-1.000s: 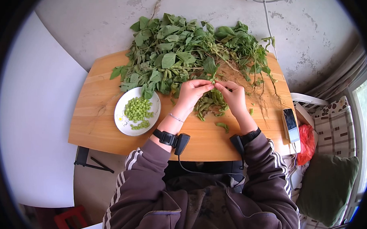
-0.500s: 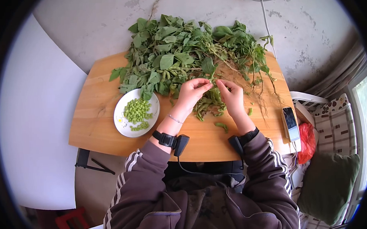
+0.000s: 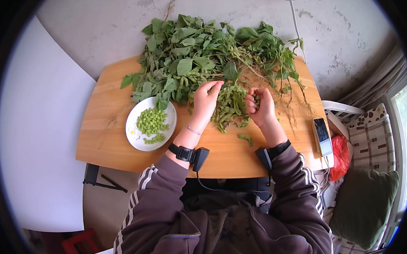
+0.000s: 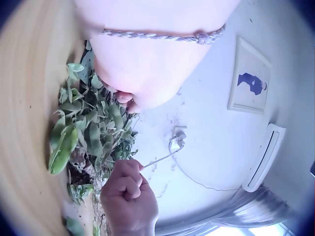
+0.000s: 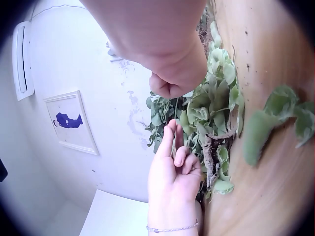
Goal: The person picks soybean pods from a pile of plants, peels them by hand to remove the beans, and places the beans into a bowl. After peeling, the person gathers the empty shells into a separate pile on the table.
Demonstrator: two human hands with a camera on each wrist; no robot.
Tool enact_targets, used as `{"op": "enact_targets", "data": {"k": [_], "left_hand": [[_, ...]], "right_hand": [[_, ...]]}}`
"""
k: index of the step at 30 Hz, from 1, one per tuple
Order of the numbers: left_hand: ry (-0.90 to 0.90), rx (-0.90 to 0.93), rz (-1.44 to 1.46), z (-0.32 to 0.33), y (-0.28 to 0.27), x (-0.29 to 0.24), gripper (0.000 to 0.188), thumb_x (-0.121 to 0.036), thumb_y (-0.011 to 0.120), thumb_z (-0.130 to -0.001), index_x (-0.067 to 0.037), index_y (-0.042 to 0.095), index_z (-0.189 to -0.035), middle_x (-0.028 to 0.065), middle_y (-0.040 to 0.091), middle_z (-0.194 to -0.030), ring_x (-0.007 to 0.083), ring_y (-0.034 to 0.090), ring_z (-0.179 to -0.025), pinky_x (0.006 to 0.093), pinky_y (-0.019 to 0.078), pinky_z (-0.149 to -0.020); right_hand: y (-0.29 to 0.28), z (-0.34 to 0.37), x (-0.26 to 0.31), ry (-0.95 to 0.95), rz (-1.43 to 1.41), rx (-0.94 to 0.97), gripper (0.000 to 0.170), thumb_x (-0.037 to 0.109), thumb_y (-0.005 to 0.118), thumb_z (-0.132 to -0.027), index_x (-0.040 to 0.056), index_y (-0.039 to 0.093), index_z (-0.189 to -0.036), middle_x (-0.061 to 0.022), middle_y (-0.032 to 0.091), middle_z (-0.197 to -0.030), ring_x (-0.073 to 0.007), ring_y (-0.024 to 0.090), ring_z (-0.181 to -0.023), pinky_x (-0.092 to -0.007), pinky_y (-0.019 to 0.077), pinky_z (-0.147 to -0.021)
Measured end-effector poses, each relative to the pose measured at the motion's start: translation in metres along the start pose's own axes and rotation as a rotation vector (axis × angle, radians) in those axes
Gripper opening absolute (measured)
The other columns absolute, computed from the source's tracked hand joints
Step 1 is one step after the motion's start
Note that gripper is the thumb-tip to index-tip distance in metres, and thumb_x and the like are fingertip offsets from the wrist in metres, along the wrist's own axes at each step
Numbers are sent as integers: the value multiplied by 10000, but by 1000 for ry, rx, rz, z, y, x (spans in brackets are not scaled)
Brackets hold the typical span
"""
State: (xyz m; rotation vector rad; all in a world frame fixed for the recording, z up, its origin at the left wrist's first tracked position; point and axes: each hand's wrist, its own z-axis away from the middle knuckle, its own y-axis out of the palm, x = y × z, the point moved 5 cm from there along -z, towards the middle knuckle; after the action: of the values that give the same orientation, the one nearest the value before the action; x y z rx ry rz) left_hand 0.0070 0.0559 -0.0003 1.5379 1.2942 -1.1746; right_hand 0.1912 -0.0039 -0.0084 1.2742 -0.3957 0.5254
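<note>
Since the earlier frame, both hands had been drawn apart: the left hand (image 3: 206, 99) was shifted slightly up-left, the right hand (image 3: 263, 108) was lowered and its fingers were curled in, so more of the pod pile (image 3: 229, 108) was uncovered. Left of the pile, well apart, the plate (image 3: 131, 119) with shelled beans (image 3: 152, 121) was set, nearer to the left hand. Above the pile's left edge the left hand was held, thumb and index brought close at the tips, other fingers loosely bent; whether anything was pinched could not be told. The pile itself was spread between the hands, its long axis judged to be pointed roughly away from the person. In front of its right part one loose pod (image 3: 246, 139) was seen, slanted, nearer to the right hand. Just beside its right edge, something green (image 3: 256, 98), judged to be beans, was clasped by the right hand.
</note>
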Motion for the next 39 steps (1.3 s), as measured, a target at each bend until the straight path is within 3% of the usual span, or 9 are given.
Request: {"op": "enact_targets", "data": {"k": [3, 7, 9, 10, 14, 20, 30, 33, 39], "left_hand": [[-226, 104, 366, 7, 8, -7, 333, -300, 564, -1030, 10, 672, -1085, -38, 570, -772, 23, 362, -496, 192, 273, -454], [-346, 268, 477, 10, 22, -7, 451, -404, 467, -1057, 14, 608, -1147, 19, 578, -847, 56, 406, -539, 215, 301, -469], [-341, 306, 407, 15, 24, -11, 484, -440, 434, -1062, 5, 595, -1162, 23, 560, -830, 68, 426, -573, 211, 304, -484], [-349, 330, 382, 17, 25, -13, 487, -447, 433, -1061, 1, 595, -1161, 21, 555, -826, 69, 427, -575, 209, 303, -485], [-275, 311, 253, 19, 30, -15, 496, -482, 427, -1054, -29, 605, -1148, 13, 547, -814, 65, 477, -578, 209, 383, -503], [-215, 264, 139, 16, 27, -12, 485, -461, 437, -1054, -25, 648, -1063, 13, 587, -820, 60, 541, -612, 205, 475, -555], [-177, 269, 143, 10, 26, -4, 379, -321, 580, -1021, 12, 676, -869, -14, 567, -616, 55, 470, -499, 227, 357, -462], [-146, 290, 69, 8, 21, -5, 300, -263, 610, -1010, 25, 688, -983, 34, 647, -764, 51, 449, -526, 216, 353, -473], [22, 140, 65, 11, 20, -19, 192, -172, 690, -946, -7, 738, -1030, -9, 650, -678, 25, 456, -505, 219, 361, -458]], "right_hand": [[3, -3, -1, -10, 120, 78, 181, 220, 504, -1000, 53, 543, -941, 7, 429, -761, -76, 306, -564, -230, 206, -437], [22, 10, -7, -78, 508, 129, 336, 305, 602, -1013, -26, 654, -1034, 47, 442, -678, -47, 355, -562, -220, 237, -448], [24, 13, -6, -120, 782, 124, 357, 314, 608, -1009, -31, 700, -1010, 56, 436, -622, -41, 365, -550, -221, 248, -456], [32, 22, -2, -192, 953, 88, 318, 288, 689, -958, -22, 753, -989, 46, 523, -601, -45, 446, -560, -228, 336, -488], [30, 14, -7, -439, 1136, 161, 265, 193, 805, -847, -1, 767, -1024, -15, 694, -752, -85, 563, -651, -266, 470, -604], [31, 16, -7, -510, 1415, 96, 270, 230, 817, -828, 46, 777, -1022, -22, 685, -743, -78, 552, -659, -261, 467, -612], [27, 18, 8, -460, 1130, -60, 254, 243, 801, -849, 20, 753, -960, 19, 607, -718, -75, 490, -635, -248, 419, -599], [22, 16, 14, -551, 1196, -132, 246, 247, 796, -855, 20, 753, -937, 35, 572, -690, -68, 480, -627, -246, 401, -578], [19, 14, 16, -561, 1158, -166, 268, 270, 769, -887, 14, 756, -962, 45, 534, -657, -56, 466, -606, -241, 382, -549]]}}
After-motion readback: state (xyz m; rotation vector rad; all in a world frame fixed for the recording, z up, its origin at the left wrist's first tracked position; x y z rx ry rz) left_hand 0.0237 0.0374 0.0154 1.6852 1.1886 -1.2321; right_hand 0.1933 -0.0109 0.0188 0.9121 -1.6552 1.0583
